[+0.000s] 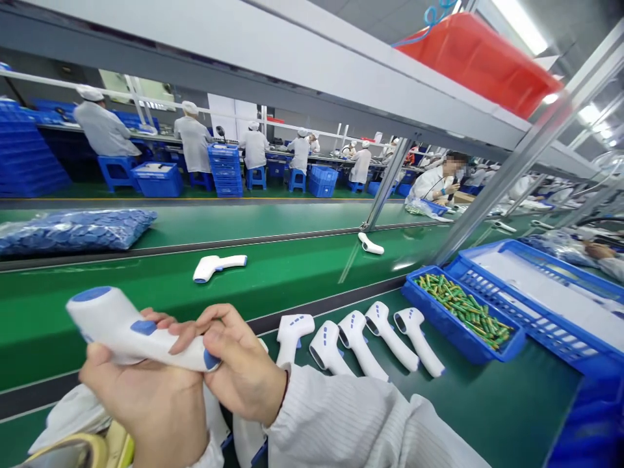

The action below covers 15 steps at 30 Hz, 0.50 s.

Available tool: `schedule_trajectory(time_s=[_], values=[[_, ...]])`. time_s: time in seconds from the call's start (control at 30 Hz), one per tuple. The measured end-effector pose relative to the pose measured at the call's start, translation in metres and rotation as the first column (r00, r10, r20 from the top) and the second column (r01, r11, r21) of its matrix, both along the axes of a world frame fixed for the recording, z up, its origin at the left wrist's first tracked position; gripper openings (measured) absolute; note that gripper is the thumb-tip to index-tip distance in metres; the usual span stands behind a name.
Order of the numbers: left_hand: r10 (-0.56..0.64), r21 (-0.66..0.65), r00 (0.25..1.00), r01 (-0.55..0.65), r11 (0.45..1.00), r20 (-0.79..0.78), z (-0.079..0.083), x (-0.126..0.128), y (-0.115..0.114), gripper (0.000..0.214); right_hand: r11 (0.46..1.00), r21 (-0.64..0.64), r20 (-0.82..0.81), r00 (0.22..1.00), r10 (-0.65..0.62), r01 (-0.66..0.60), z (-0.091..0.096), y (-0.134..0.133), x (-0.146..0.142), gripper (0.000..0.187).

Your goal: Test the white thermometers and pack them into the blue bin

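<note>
Left hand lies palm up under a white forehead thermometer, thumb out toward the blue-capped head, fingers curled up around the body. Right hand comes in from the white striped sleeve, its fingers bent over the handle and close together, not spread. Both hands grip the thermometer, held in the air above the near edge of the green workbench. Blue trigger faces up, uncovered. (Fingertips overlap near the trigger; hard to tell whose are whose.) Right thumb is hidden behind the handle, and the underside of the thermometer cannot be seen.

Five more thermometers lie side by side on the bench, right of the hands, heads pointing away. Beyond them, at the bench's right side, a blue tray holds green-and-gold batteries. Two loose thermometers lie on the green conveyor belt, near a bag of blue parts. Something pale and yellowish is cut off at the bottom left corner.
</note>
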<state>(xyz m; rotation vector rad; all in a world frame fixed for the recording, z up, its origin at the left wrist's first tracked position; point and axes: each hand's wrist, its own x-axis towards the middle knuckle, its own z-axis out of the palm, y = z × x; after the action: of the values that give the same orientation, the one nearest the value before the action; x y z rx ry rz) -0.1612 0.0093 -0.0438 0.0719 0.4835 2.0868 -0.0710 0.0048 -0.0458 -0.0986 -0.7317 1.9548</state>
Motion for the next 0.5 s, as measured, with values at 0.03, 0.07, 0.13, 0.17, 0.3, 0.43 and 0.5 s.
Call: schedule_trajectory(time_s=[0.03, 0.07, 0.13, 0.17, 0.3, 0.43, 0.5], values=[[0.007, 0.011, 1.0, -0.007, 1.0, -0.007, 0.002, 0.001, -0.001, 0.013, 1.0, -0.021, 0.003, 1.0, -0.008, 0.008, 0.001, -0.002, 0.0, 0.026], [0.018, 0.017, 1.0, -0.018, 1.0, -0.009, 0.004, 0.002, -0.002, 0.013, 0.999, -0.041, 0.006, 1.0, -0.015, 0.015, 0.002, -0.003, 0.0, 0.024], [0.05, 0.001, 0.999, -0.05, 0.999, 0.008, 0.011, 0.004, -0.002, 0.016, 0.999, -0.045, 0.018, 1.0, -0.005, 0.006, 0.003, 0.001, 0.001, 0.025], [0.067, -0.023, 0.997, -0.066, 0.998, 0.027, 0.014, 0.006, -0.001, 0.019, 0.999, -0.021, 0.037, 0.999, 0.03, -0.03, 0.002, 0.008, 0.003, 0.027], [0.159, -0.125, 0.985, -0.15, 0.981, 0.068, 0.024, 0.017, 0.007, 0.023, 0.964, 0.2, 0.433, 0.898, 0.075, -0.178, -0.001, 0.075, 0.01, 0.036], [0.236, -0.162, 0.971, -0.24, 0.957, -0.047, 0.024, 0.032, 0.014, 0.027, 0.919, 0.389, 0.688, 0.683, -0.246, -0.061, -0.01, 0.166, 0.001, 0.023], [0.213, -0.158, 0.975, -0.221, 0.962, -0.066, 0.022, 0.037, 0.017, 0.037, 0.901, 0.432, 0.685, 0.639, -0.35, 0.03, -0.018, 0.198, -0.013, 0.018]])
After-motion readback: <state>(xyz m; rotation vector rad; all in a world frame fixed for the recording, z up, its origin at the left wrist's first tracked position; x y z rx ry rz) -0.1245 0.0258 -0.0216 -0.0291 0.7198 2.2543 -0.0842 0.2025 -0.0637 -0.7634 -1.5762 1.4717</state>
